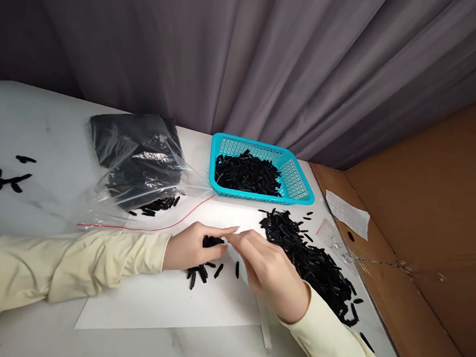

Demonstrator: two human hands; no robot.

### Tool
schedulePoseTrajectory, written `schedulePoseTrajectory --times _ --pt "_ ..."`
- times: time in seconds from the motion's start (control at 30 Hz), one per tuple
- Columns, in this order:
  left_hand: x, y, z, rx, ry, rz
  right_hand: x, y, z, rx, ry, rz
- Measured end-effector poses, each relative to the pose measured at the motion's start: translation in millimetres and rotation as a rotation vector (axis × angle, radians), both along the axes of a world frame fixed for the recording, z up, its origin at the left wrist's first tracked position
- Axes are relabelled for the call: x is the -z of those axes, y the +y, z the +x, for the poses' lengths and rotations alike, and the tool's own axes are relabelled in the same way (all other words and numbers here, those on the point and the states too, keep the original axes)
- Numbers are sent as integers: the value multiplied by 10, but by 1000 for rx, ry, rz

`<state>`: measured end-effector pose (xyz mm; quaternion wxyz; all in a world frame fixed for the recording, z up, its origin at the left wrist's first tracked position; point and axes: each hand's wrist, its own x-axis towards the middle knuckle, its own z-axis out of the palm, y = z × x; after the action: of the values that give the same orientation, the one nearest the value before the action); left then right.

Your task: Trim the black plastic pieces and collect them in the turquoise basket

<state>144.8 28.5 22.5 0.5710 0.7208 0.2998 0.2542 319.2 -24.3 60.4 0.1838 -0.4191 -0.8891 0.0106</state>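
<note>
My left hand [191, 246] rests on a white sheet of paper [154, 299] and holds a small bunch of short black sticks [211, 241] in its curled fingers. My right hand [269, 268] meets it fingertip to fingertip, pinching at that bunch. A few loose black sticks [203, 272] lie on the paper just below both hands. A long pile of the same black sticks [316, 262] stretches along the table right of my right hand. Both arms wear cream sleeves.
A turquoise plastic basket [300, 182] with black sticks stands behind the pile. A clear zip bag [138, 163] of black sticks lies at the left. Some stray sticks [0, 177] lie far left. A cardboard box wall [440, 220] borders the table's right edge, grey curtain behind.
</note>
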Motion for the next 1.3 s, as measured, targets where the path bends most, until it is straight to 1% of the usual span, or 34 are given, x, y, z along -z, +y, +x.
schedulePoseTrajectory --times 0.07,0.2,0.3,0.37,0.47,0.57,0.63,0.8,0.87,1.03,1.17,1.23,1.3 --pt "10 3 -5 2 -5 2 1 18 -59 -63 -44 49" --pt "23 13 -29 56 16 -15 60 63 -100 -168 -155 251" --pt "38 25 -44 123 53 -30 117 65 -68 -213 -148 306" --pt "48 31 -47 148 58 -20 154 42 -36 -181 -74 267" --pt "52 28 -44 169 10 -15 203 -21 -5 -80 141 85" --pt "38 15 -42 163 -28 -78 229 -84 3 38 352 -120" --pt "18 9 -46 142 -22 -124 239 -109 8 108 421 -184" --pt "-45 2 -45 124 30 -240 291 -127 48 170 492 -183" --pt "-62 0 -36 118 43 -258 317 -133 61 192 526 -197" --pt "-61 3 -23 93 72 -146 344 -161 57 248 659 -270" --pt "-44 12 -28 65 146 -154 351 -183 59 251 713 -283" --pt "-27 15 -30 56 141 -134 358 -188 63 256 742 -299" --pt "-8 12 -32 44 109 -70 365 -186 59 278 798 -356"
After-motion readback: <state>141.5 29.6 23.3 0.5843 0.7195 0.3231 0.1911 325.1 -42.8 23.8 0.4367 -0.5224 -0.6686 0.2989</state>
